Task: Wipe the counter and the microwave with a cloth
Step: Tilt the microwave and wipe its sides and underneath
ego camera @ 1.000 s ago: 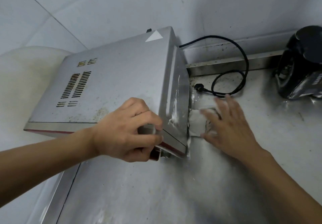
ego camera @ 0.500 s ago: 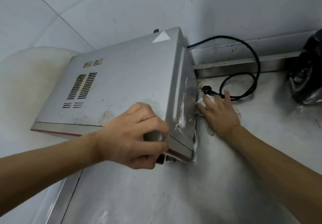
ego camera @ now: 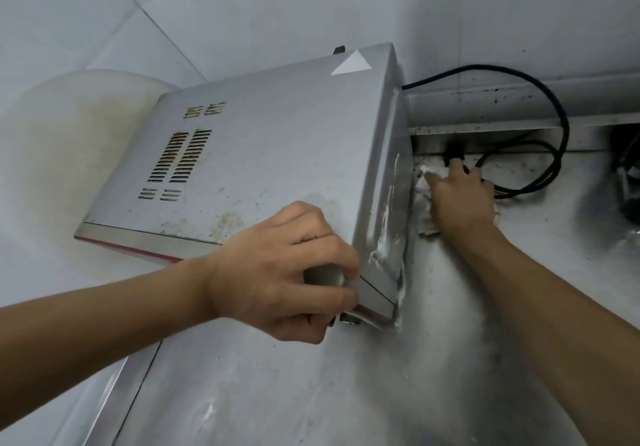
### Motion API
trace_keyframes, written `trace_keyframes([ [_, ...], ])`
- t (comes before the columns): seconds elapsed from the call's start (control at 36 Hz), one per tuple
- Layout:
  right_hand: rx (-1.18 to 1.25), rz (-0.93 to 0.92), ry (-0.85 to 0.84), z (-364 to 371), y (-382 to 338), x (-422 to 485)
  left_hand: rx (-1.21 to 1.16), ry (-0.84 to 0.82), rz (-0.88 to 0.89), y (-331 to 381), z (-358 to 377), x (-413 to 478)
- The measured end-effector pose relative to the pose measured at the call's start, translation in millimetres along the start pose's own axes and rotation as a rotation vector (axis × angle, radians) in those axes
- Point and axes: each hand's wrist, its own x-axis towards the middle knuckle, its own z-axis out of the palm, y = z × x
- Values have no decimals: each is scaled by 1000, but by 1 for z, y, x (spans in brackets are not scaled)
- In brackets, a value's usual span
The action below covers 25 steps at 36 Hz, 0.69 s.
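I am gripping the microwave [ego camera: 277, 154] by its near corner, left hand [ego camera: 287, 272] curled round it, and pressing the cloth [ego camera: 424, 182] onto the counter [ego camera: 346, 393] at two o'clock under my nearly flat right hand [ego camera: 464, 199], risking snagging the cord [ego camera: 561, 126] just beyond my fingertips.

Lit softly and evenly in a cool, rather dim tone, with no hard highlights. Dull sheen across the steel desk [ego camera: 277, 393]; pale streaky glare down the right side of the microwave [ego camera: 277, 154]. Blurred shadow beneath the left hand [ego camera: 277, 272] and on the desk just left of the right forearm. Darkest behind the microwave, around the black cord [ego camera: 561, 126]. Bowed by the wide lens toward the edges. Slightly soft throughout, murkiest on the dark appliance [ego camera: 628, 182] at the right edge.
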Motion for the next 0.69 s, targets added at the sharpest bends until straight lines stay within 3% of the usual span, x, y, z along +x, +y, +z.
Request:
trace_keyframes([
  [0.11, -100, -122, 23, 3, -2, 0, 1, -15, 5, 0, -1, 0],
  [0.44, 71, -528, 174, 27, 20, -66, -4, -26, 1, 0, -1, 0],
  [0.5, 94, -490, 163, 35, 26, -65, -3, -30, 6, -1, -1, 0],
  [0.69, 250, -84, 103, 28, -1, -6, 1, -21, 3, 0, -1, 0],
])
